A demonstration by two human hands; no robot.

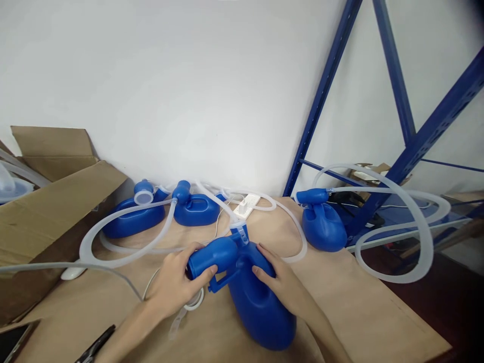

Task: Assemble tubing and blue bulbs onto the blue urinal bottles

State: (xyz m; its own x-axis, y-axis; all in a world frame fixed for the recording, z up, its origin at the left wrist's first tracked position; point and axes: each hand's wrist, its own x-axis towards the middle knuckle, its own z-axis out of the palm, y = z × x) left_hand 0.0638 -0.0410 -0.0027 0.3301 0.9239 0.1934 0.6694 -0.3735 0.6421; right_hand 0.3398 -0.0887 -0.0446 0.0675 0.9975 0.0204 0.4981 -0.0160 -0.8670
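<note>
A blue plastic bottle (257, 302) with a handle lies on the brown table (363, 312) right in front of me. My left hand (177, 285) wraps around its blue neck cap (214, 256). Resting on the bottle's upper body, my right hand (282, 282) steadies it. A clear tube clip (242, 233) sticks up from the neck. A translucent tube end (194, 302) lies under my left hand.
Two more blue bottles (132, 217) (196, 207) with clear hoses (113, 237) lie at the back left, a third (323, 224) at the right. An open cardboard box (45, 212) stands left. A white power strip (246, 205) lies by the wall. Blue shelf frame (423, 136) at right.
</note>
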